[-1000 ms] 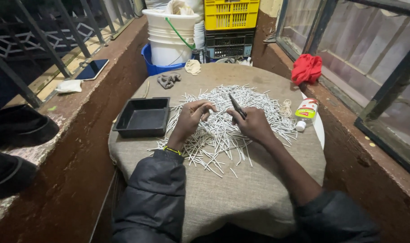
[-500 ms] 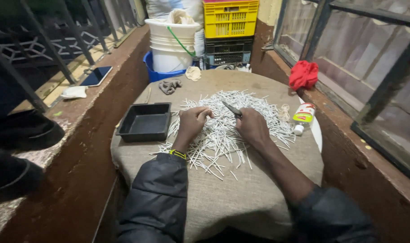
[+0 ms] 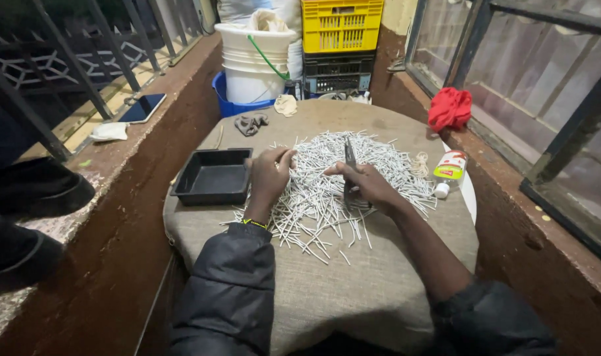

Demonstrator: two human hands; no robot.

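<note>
- my left hand (image 3: 269,177) rests on the near left edge of the pile of thin white sticks (image 3: 340,184), its grip curled in, thumb and fingertips pinched together at the top; i cannot tell whether a stick sits between them.
- my right hand (image 3: 369,186) has its grip wrapped fully around the handles of a pair of dark pliers (image 3: 350,173), which stand nearly upright over the middle of the pile, nose pointing away from me.
- the sticks lie spread in a wide loose heap across the centre of the round worktop (image 3: 353,290), which is covered in coarse beige cloth; a few strays trail towards me.
- a black rectangular tray (image 3: 212,177) sits just beside my left hand, at the worktop's left edge.
- a small plastic bottle (image 3: 447,170) with a white cap lies on its side at the right edge, near a little coil of string (image 3: 420,163).
- a crumpled dark grey rag (image 3: 251,122) lies at the far side of the worktop.
- beyond it stand a white bucket (image 3: 255,62) inside a blue basin (image 3: 234,105), and a yellow crate (image 3: 341,25) stacked on a black crate (image 3: 336,72).
- a red cloth (image 3: 450,109) sits on the right ledge; a phone (image 3: 142,108) lies on the left ledge.
</note>
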